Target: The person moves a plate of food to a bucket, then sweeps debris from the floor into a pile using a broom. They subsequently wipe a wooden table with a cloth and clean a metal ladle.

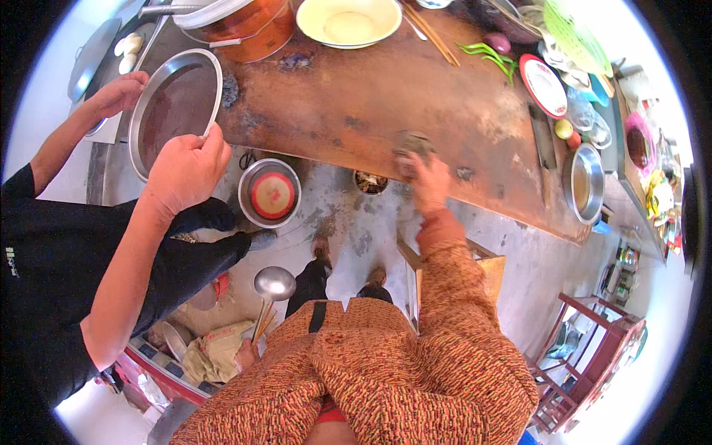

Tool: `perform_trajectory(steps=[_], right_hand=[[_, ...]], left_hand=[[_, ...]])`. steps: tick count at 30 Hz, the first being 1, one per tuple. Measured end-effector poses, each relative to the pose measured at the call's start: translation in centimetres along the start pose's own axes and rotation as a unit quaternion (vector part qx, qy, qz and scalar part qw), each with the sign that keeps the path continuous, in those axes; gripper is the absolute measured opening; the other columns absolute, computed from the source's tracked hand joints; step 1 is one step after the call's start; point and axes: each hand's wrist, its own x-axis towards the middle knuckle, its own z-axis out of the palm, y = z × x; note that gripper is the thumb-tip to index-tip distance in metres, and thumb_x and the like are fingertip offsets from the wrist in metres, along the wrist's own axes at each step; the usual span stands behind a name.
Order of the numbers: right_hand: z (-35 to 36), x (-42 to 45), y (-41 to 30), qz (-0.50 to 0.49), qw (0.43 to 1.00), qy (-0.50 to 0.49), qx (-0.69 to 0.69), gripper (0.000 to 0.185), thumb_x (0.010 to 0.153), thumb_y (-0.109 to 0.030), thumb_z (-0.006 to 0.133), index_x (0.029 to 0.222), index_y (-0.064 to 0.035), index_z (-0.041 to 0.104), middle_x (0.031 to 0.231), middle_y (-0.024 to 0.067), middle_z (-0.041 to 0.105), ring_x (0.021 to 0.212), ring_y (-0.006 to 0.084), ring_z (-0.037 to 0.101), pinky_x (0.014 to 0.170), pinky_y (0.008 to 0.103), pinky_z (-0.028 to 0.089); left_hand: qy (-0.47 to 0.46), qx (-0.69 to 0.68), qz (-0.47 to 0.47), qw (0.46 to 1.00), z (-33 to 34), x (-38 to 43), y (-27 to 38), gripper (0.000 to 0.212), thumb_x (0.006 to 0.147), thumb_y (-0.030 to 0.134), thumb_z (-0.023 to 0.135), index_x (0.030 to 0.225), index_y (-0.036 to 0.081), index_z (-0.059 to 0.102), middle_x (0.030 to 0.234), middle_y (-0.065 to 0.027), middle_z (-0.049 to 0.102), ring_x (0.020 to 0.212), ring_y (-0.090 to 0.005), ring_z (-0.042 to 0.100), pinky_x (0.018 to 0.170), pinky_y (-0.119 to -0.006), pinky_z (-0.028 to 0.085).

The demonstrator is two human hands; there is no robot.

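My right hand (429,181) is on a greyish-green cloth (414,143) against the wooden table (334,105), close to its front edge. Cloth and fingers are slightly blurred. Low by my left side, my left hand (246,356) grips a metal ladle (275,284), bowl upward, together with thin wooden chopsticks (268,322). My jacket partly covers that hand. To my left, another person holds up a round metal pan (178,105) of dark liquid, tilted, with one hand (186,169) on its rim and the other hand (123,92) at its far side.
A cream enamel basin (349,21), an orange bucket (261,33), green peppers (489,54), a red-rimmed plate (544,85), a cleaver (542,133) and a metal bowl (587,183) stand or lie on the table. Below are a floor basin (270,219) and a wooden stool (492,270).
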Motion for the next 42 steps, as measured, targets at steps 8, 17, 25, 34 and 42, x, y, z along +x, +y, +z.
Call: perform_trajectory(steps=[8, 17, 25, 34, 42], right_hand=[[-12.9, -14.2, 20.5, 0.379, 0.922, -0.068, 0.047, 0.024, 0.077, -0.026, 0.055, 0.096, -0.0149, 0.064, 0.088, 0.0180, 0.062, 0.084, 0.0356, 0.058, 0.074, 0.0446, 0.044], [-18.3, -31.5, 19.8, 0.467, 0.817, -0.271, 0.203, 0.013, 0.071, -0.004, 0.059, 0.080, 0.0025, 0.064, 0.068, 0.0052, 0.061, 0.062, 0.0142, 0.057, 0.059, 0.0268, 0.046], [-25.2, -33.6, 6.2, 0.514, 0.759, -0.074, 0.393, 0.042, 0.059, 0.000, 0.059, 0.101, 0.0032, 0.060, 0.085, 0.0070, 0.062, 0.075, 0.0151, 0.058, 0.068, 0.0275, 0.047], [-23.4, -37.0, 1.0, 0.511, 0.629, -0.030, 0.586, 0.038, 0.067, 0.002, 0.057, 0.105, 0.0024, 0.055, 0.092, 0.0082, 0.060, 0.078, 0.0197, 0.059, 0.070, 0.0307, 0.049], [-24.8, -37.7, 0.1, 0.508, 0.568, 0.017, 0.647, 0.025, 0.075, 0.000, 0.053, 0.100, 0.0012, 0.055, 0.090, 0.0094, 0.060, 0.076, 0.0202, 0.059, 0.065, 0.0324, 0.050]], left_hand=[[0.013, 0.024, -0.032, 0.999, 4.6, -6.4, -1.5, 0.018, 0.080, 0.026, 0.054, 0.086, 0.009, 0.053, 0.072, -0.0207, 0.058, 0.067, -0.0414, 0.056, 0.058, -0.051, 0.042], [-0.059, 0.104, -0.025, 0.992, 7.3, -7.0, -4.0, 0.021, 0.080, 0.031, 0.053, 0.087, 0.011, 0.053, 0.073, -0.0203, 0.059, 0.068, -0.0399, 0.058, 0.057, -0.051, 0.043], [-0.072, 0.159, -0.006, 0.985, 11.2, -5.1, -7.1, 0.028, 0.079, 0.038, 0.053, 0.090, 0.012, 0.052, 0.072, -0.0172, 0.060, 0.067, -0.0374, 0.059, 0.056, -0.051, 0.044], [-0.070, 0.141, 0.019, 0.987, 14.2, -8.6, -9.8, 0.036, 0.077, 0.044, 0.052, 0.094, 0.012, 0.050, 0.073, -0.0144, 0.061, 0.070, -0.0363, 0.061, 0.058, -0.051, 0.044], [-0.092, 0.161, 0.062, 0.981, 17.1, -8.8, -12.9, 0.032, 0.077, 0.036, 0.051, 0.099, 0.012, 0.049, 0.074, -0.0157, 0.061, 0.070, -0.0343, 0.061, 0.057, -0.050, 0.045]])
